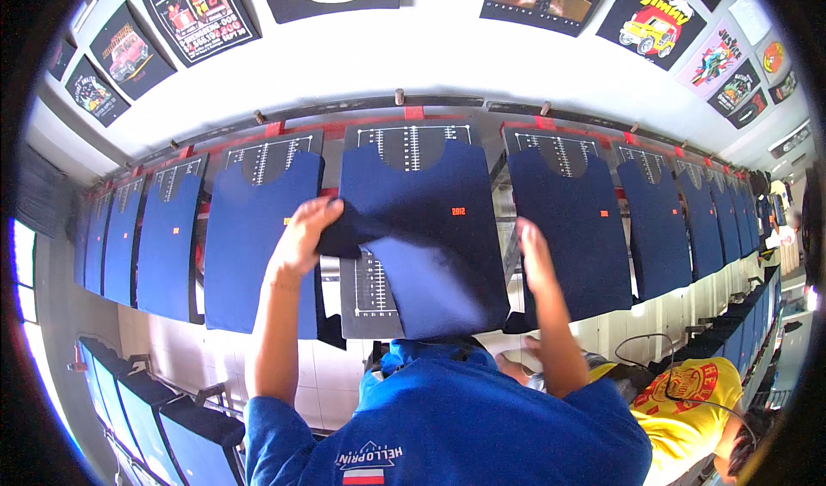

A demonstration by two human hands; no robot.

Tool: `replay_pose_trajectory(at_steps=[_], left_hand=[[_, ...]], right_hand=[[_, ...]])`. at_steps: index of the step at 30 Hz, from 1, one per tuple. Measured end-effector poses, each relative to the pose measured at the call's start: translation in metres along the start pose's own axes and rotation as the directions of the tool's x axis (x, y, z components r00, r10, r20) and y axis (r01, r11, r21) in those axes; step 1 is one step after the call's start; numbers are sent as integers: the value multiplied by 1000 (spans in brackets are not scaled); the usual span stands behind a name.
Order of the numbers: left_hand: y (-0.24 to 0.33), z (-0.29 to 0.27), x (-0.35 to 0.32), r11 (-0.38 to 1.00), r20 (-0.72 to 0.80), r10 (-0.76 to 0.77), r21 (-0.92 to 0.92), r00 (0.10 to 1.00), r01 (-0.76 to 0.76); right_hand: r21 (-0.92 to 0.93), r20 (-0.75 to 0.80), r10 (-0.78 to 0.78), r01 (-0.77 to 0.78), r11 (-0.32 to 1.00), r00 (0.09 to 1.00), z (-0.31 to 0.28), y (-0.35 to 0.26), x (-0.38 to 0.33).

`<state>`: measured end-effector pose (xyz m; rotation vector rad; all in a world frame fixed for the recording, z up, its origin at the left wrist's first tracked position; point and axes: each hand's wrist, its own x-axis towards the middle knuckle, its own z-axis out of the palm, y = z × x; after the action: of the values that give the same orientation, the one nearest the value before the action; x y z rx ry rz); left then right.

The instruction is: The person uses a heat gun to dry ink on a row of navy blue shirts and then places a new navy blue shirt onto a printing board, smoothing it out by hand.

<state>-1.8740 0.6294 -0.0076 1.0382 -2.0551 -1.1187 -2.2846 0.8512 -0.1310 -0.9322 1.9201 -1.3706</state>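
Navy cotton everywhere: a dark blue T-shirt [430, 228] draped over the centre platen [413, 146], collar end at twelve o'clock against the white ruler marks, hem end toward six. Small orange chest print [459, 212] facing up, so front side outward, spread flat for the board's sake. Left hand [303, 232] closed on a bunched sleeve or side fold at nine o'clock of the shirt, cloth pinched between fingers and palm, pulled inward across the body so a lighter panel shows beneath, along with bare grey board [368, 292] at seven o'clock. Right hand [535, 258] at three o'clock, flat and edge-on along the shirt's side seam, fingers extended, touching the cloth but gripping nothing visible; probably a steadying press while the other side is drawn over. Shirt thus between both hands, mostly above and inward of each grip. Neighbouring platens [258, 228] at nine and three o'clock each dressed with an identical blue shirt, already smooth. Printed dark shirts [196, 9] pinned on the white wall at twelve. Yellow shirt [688, 391] heaped at four o'clock, lower right.
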Motion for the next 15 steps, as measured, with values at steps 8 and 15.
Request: replay_pose_trajectory(at_steps=[8,15], left_hand=[[5,-19,-137,461,84,-603,-775,793,433],[9,-26,-175,392,107,-642,-805,759,445]], right_hand=[[590,660,502,-799,114,559,15,132,-175],[415,410,786,-862,290,462,5,109,-179]])
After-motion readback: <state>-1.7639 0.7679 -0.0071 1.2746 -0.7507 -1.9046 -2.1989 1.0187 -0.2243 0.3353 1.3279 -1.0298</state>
